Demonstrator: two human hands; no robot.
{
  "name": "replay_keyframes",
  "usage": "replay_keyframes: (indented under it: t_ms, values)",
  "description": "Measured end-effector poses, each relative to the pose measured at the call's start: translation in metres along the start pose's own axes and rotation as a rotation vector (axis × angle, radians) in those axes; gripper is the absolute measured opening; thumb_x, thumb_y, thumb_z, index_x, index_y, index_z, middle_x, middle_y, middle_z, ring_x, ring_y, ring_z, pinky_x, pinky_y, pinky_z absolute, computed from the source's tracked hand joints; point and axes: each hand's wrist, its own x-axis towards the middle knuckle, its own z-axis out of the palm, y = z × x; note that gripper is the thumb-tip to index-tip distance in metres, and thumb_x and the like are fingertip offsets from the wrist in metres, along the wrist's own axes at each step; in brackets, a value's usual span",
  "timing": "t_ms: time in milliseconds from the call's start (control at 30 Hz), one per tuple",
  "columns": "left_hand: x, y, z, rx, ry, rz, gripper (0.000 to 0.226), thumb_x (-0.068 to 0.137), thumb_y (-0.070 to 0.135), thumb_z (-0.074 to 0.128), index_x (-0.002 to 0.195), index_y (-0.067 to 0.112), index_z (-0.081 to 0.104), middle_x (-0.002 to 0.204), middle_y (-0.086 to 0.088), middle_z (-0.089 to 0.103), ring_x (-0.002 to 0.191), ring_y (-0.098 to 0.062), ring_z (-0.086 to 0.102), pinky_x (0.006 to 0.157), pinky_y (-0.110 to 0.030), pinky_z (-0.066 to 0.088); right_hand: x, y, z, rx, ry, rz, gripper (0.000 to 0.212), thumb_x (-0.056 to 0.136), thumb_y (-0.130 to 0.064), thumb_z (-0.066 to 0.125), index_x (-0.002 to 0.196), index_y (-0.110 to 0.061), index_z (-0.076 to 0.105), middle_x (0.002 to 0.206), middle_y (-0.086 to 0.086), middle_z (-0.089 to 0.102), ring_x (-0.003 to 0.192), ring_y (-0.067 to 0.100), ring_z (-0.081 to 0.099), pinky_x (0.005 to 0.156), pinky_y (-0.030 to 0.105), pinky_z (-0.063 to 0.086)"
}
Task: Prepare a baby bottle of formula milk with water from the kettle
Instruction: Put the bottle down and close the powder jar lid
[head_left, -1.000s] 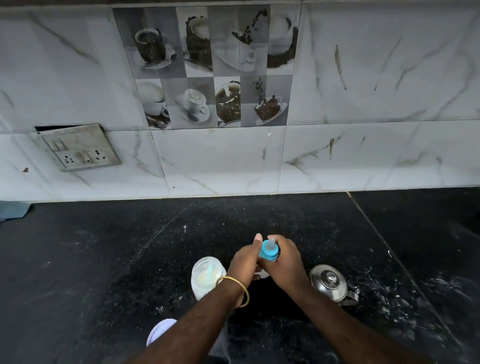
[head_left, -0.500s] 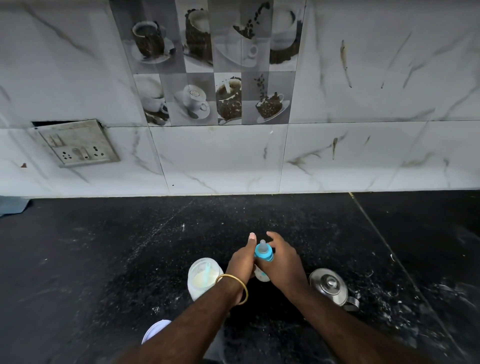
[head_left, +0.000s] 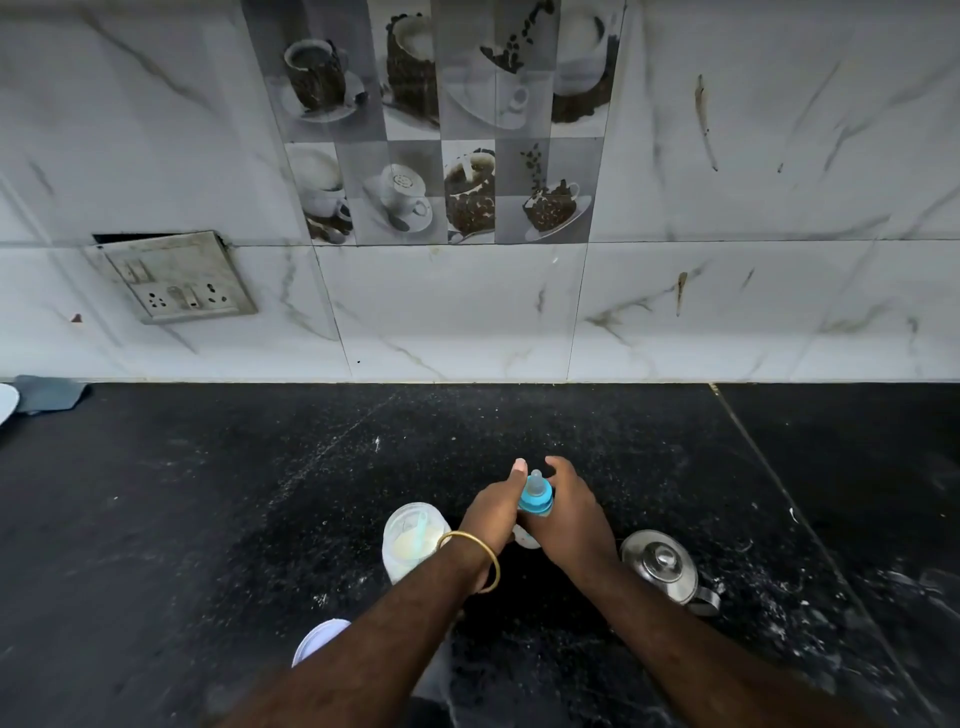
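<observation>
We grip the bottle in both hands, left hand and right hand curled round its blue collar; steel kettle nearby.

Both hands cover most of the bottle; only its blue collar and teat show, so its contents cannot be seen. The left forearm hides part of the tub and part of the white lid. A pale plate is cut off at the left edge.
</observation>
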Motion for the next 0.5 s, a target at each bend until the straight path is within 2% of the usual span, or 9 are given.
replay_keyframes:
  t_ms: [33, 100, 167, 233, 267, 300, 367, 433, 500]
  values:
    - [0.003, -0.003, -0.001, -0.003, -0.003, 0.015, 0.070, 0.068, 0.080, 0.043, 0.100, 0.029, 0.078, 0.106, 0.003, 0.078, 0.103, -0.016, 0.071, 0.106, -0.044, 0.047, 0.002, -0.001, 0.000, 0.001, -0.021, 0.016, 0.083, 0.079, -0.051, 0.071, 0.146, -0.025, 0.030, 0.129, 0.002, 0.061, 0.116, 0.022, 0.060, 0.090, 0.044, 0.052]
    - [0.003, 0.001, -0.005, 0.006, 0.002, 0.037, 0.063, 0.074, 0.076, 0.047, 0.093, 0.027, 0.080, 0.097, 0.004, 0.079, 0.097, -0.015, 0.073, 0.103, -0.042, 0.050, 0.004, -0.006, -0.004, -0.009, -0.028, 0.021, 0.093, 0.078, -0.051, 0.073, 0.151, -0.023, 0.022, 0.134, 0.006, 0.058, 0.120, 0.023, 0.058, 0.092, 0.044, 0.051]
    - [-0.001, 0.007, -0.008, 0.016, 0.002, 0.078, 0.051, 0.088, 0.063, 0.051, 0.074, 0.023, 0.078, 0.073, 0.009, 0.076, 0.075, -0.010, 0.070, 0.086, -0.037, 0.053, 0.006, -0.008, -0.008, -0.036, -0.018, 0.003, 0.104, 0.075, -0.047, 0.079, 0.154, -0.021, 0.016, 0.145, 0.009, 0.048, 0.128, 0.026, 0.052, 0.098, 0.044, 0.049]
    - [-0.013, 0.009, -0.009, 0.012, 0.038, 0.129, 0.049, 0.093, 0.052, 0.055, 0.054, 0.025, 0.068, 0.049, 0.013, 0.062, 0.053, -0.005, 0.056, 0.067, -0.031, 0.044, 0.002, -0.015, -0.017, -0.064, -0.046, -0.052, 0.116, 0.070, -0.044, 0.084, 0.156, -0.021, 0.010, 0.155, 0.010, 0.035, 0.136, 0.030, 0.043, 0.102, 0.045, 0.046]
    - [-0.020, 0.010, -0.011, 0.021, 0.048, 0.151, 0.049, 0.093, 0.047, 0.059, 0.049, 0.026, 0.065, 0.045, 0.014, 0.057, 0.049, -0.002, 0.052, 0.062, -0.028, 0.041, 0.000, -0.019, -0.021, -0.073, -0.060, -0.095, 0.120, 0.069, -0.043, 0.086, 0.157, -0.020, 0.008, 0.158, 0.010, 0.028, 0.139, 0.031, 0.039, 0.104, 0.046, 0.044]
    - [-0.028, 0.010, -0.014, 0.024, 0.051, 0.169, 0.044, 0.093, 0.040, 0.063, 0.051, 0.026, 0.064, 0.046, 0.015, 0.057, 0.048, -0.001, 0.052, 0.059, -0.024, 0.041, -0.001, -0.023, -0.024, -0.085, -0.064, -0.146, 0.122, 0.068, -0.042, 0.086, 0.157, -0.019, 0.006, 0.160, 0.011, 0.022, 0.142, 0.033, 0.034, 0.107, 0.047, 0.041]
    - [-0.041, 0.011, -0.025, 0.018, 0.080, 0.222, 0.023, 0.091, 0.027, 0.068, 0.068, 0.023, 0.069, 0.056, 0.014, 0.063, 0.057, -0.003, 0.057, 0.061, -0.019, 0.046, -0.002, -0.032, -0.029, -0.124, -0.060, -0.265, 0.119, 0.071, -0.041, 0.084, 0.157, -0.016, 0.005, 0.162, 0.015, 0.014, 0.148, 0.033, 0.023, 0.113, 0.047, 0.034]
    - [-0.055, 0.013, -0.039, 0.043, 0.142, 0.262, 0.006, 0.091, 0.020, 0.069, 0.086, 0.020, 0.072, 0.073, 0.004, 0.070, 0.072, -0.010, 0.063, 0.067, -0.022, 0.052, -0.005, -0.040, -0.029, -0.168, -0.052, -0.370, 0.111, 0.076, -0.044, 0.079, 0.157, -0.015, 0.009, 0.163, 0.016, 0.011, 0.151, 0.032, 0.016, 0.116, 0.045, 0.029]
    - [-0.067, 0.012, -0.058, 0.054, 0.264, 0.286, 0.007, 0.091, 0.013, 0.067, 0.091, 0.018, 0.072, 0.084, -0.005, 0.072, 0.076, -0.014, 0.065, 0.065, -0.025, 0.051, -0.011, -0.048, -0.025, -0.178, -0.025, -0.471, 0.095, 0.082, -0.045, 0.073, 0.156, -0.017, 0.020, 0.163, 0.013, 0.015, 0.150, 0.031, 0.019, 0.116, 0.045, 0.031]
